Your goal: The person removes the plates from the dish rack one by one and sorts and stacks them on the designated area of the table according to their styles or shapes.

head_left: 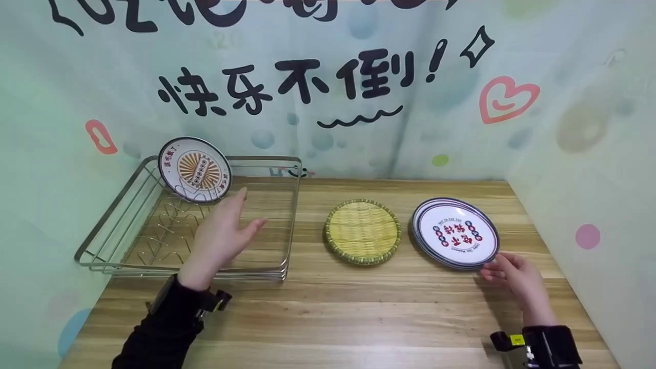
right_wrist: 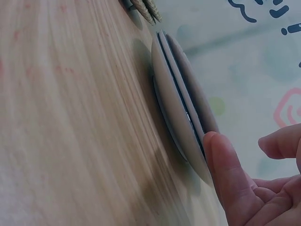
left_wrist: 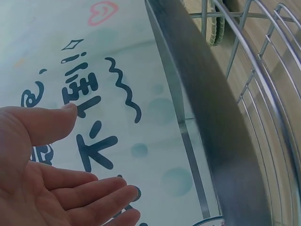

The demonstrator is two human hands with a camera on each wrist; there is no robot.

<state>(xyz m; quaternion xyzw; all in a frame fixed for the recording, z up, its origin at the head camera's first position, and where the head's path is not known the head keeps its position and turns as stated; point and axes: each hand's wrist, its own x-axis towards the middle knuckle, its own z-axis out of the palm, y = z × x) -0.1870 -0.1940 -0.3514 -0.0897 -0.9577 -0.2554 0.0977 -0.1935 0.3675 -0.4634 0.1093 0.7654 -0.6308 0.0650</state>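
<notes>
A white plate [head_left: 195, 169] with a dark rim and sunburst print leans upright in the back left of the wire dish rack [head_left: 293, 225]. My left hand [head_left: 220, 238] is over the rack, empty, its thumb spread from the extended fingers; the left wrist view shows that hand [left_wrist: 61, 174] beside the rack's flat metal rim [left_wrist: 207, 113]. On the right lies a stack of white plates [head_left: 456, 233] with blue rims and red lettering. My right hand [head_left: 517, 282] is at the stack's near right edge. A fingertip [right_wrist: 214, 146] meets the plates' rim [right_wrist: 188, 108], with the thumb apart from it.
A round woven bamboo tray [head_left: 363, 231] lies between rack and plate stack on the wooden table [head_left: 359, 318]. Wire dividers [head_left: 169, 225] stand up from the rack's floor. A printed curtain [head_left: 328, 143] with lettering rises behind the table, and pale walls flank both sides.
</notes>
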